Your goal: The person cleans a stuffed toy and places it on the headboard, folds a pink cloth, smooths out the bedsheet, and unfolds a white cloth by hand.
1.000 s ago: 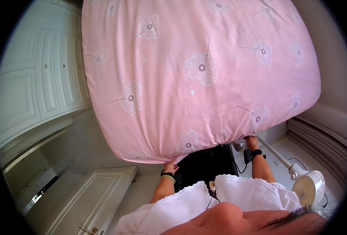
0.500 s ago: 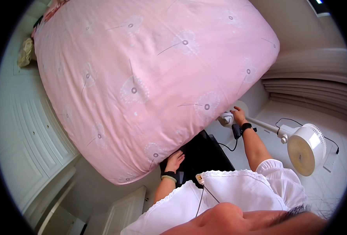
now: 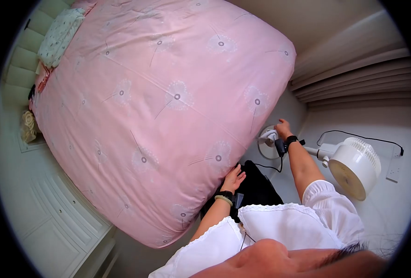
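Note:
My left hand (image 3: 233, 180) is open, fingers loosely apart, beside the overhanging edge of the pink dandelion-print bed cover (image 3: 177, 97). Black trousers show just below that hand. On the far right side, my right hand (image 3: 283, 126) is closed on a crumpled white cloth (image 3: 269, 135), low over the round base (image 3: 265, 147) of a white standing fan (image 3: 356, 169). The fingertips are partly hidden. Each wrist wears a dark band; a small black box (image 3: 280, 147) with a cable is at the right one.
A white cabinet (image 3: 59, 222) stands along the left. A patterned pillow (image 3: 59, 39) lies at the headboard. Grey-beige curtains (image 3: 354, 76) hang at upper right. The fan's black cord (image 3: 358, 134) runs to a power strip (image 3: 393, 167) on the pale floor.
The view has shifted, showing more of the headboard side. My left hand has lifted off the dark lap area and turned up beside the bed edge. My right hand stays near the fan base.

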Demonstrator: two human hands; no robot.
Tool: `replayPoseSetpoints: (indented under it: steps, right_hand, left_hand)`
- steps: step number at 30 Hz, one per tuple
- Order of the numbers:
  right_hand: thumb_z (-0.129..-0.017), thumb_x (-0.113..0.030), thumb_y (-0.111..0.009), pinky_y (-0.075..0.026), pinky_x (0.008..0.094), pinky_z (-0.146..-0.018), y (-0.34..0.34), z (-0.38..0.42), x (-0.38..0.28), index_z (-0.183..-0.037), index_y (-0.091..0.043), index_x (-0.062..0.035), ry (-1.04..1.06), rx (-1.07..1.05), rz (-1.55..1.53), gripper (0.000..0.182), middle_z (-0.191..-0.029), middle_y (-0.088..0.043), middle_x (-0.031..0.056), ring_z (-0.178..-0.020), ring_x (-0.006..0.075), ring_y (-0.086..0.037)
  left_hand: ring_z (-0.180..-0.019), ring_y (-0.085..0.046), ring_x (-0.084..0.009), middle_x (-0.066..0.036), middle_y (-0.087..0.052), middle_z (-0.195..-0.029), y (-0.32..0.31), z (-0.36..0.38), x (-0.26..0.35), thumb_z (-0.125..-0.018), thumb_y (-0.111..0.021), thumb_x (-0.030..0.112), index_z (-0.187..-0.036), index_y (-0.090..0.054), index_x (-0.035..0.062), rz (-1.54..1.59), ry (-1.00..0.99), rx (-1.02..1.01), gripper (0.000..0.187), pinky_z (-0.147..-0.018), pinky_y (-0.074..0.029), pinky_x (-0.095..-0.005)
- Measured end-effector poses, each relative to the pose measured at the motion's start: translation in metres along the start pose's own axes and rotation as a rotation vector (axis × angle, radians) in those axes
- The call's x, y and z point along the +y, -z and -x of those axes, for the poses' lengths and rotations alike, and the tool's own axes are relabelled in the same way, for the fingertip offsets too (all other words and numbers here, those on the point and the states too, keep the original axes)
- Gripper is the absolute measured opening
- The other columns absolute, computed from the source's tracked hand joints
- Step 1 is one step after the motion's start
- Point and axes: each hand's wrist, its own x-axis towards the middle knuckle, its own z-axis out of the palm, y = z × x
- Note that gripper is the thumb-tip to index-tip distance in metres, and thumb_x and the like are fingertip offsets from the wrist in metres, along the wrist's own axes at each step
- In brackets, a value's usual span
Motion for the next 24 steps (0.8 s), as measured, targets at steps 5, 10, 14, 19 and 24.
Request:
replayPoseSetpoints:
  steps: [5, 10, 14, 19, 24]
  right_hand:
    - [-0.068, -0.005, -0.070, -0.048, 0.0338, -0.092, 0.042, -0.046, 0.004, -0.131, -0.052, -0.0029, -0.059, 0.130, -0.087, 0.066, -0.121, -0.061, 0.0182, -0.109, 0.0297, -0.060]
    - [-0.070, -0.007, -0.070, -0.047, 0.0363, -0.094, 0.087, -0.143, -0.036, -0.134, -0.049, -0.0053, 0.041, 0.316, 0.139, 0.067, -0.121, -0.060, 0.0207, -0.110, 0.0308, -0.060]
    - [-0.072, -0.008, -0.070, -0.047, 0.0388, -0.094, 0.125, -0.228, -0.073, -0.143, -0.037, -0.0113, 0.134, 0.316, 0.125, 0.077, -0.120, -0.059, 0.0228, -0.109, 0.0340, -0.060]
    - [-0.081, -0.012, -0.061, -0.045, 0.0429, -0.095, 0.157, -0.311, -0.131, -0.148, -0.026, -0.0215, 0.220, 0.230, 0.245, 0.075, -0.127, -0.055, 0.0219, -0.115, 0.0365, -0.055]
    - [-0.087, -0.014, -0.056, -0.047, 0.0429, -0.090, 0.144, -0.379, -0.146, -0.139, -0.044, -0.0205, 0.452, 0.056, 0.134, 0.054, -0.117, -0.062, 0.0191, -0.108, 0.0355, -0.059]
  left_hand:
    - [-0.117, -0.046, -0.0309, -0.015, -0.036, -0.136, -0.028, 0.003, 0.001, -0.081, -0.076, 0.023, -0.138, -0.031, 0.0124, -0.010, 0.072, 0.035, 0.073, -0.098, -0.043, -0.0426]
    - [-0.112, -0.050, -0.0292, -0.014, -0.041, -0.127, -0.070, -0.039, 0.017, -0.080, -0.077, 0.021, -0.128, -0.043, 0.0110, 0.018, 0.147, 0.088, 0.059, -0.096, -0.046, -0.0402]
    - [-0.109, -0.052, -0.0290, -0.012, -0.043, -0.123, -0.125, -0.072, 0.020, -0.081, -0.076, 0.019, -0.122, -0.048, 0.0091, 0.087, 0.185, 0.191, 0.050, -0.095, -0.048, -0.0387]
    - [-0.109, -0.054, -0.0263, -0.012, -0.051, -0.121, -0.130, -0.129, 0.005, -0.087, -0.068, 0.018, -0.121, -0.050, 0.0068, 0.212, -0.031, 0.267, 0.040, -0.095, -0.049, -0.0377]
    - [-0.104, -0.057, -0.0237, -0.012, -0.059, -0.112, -0.151, -0.150, -0.005, -0.090, -0.064, 0.018, -0.118, -0.053, 0.0053, 0.323, -0.153, 0.554, 0.033, -0.092, -0.051, -0.0386]
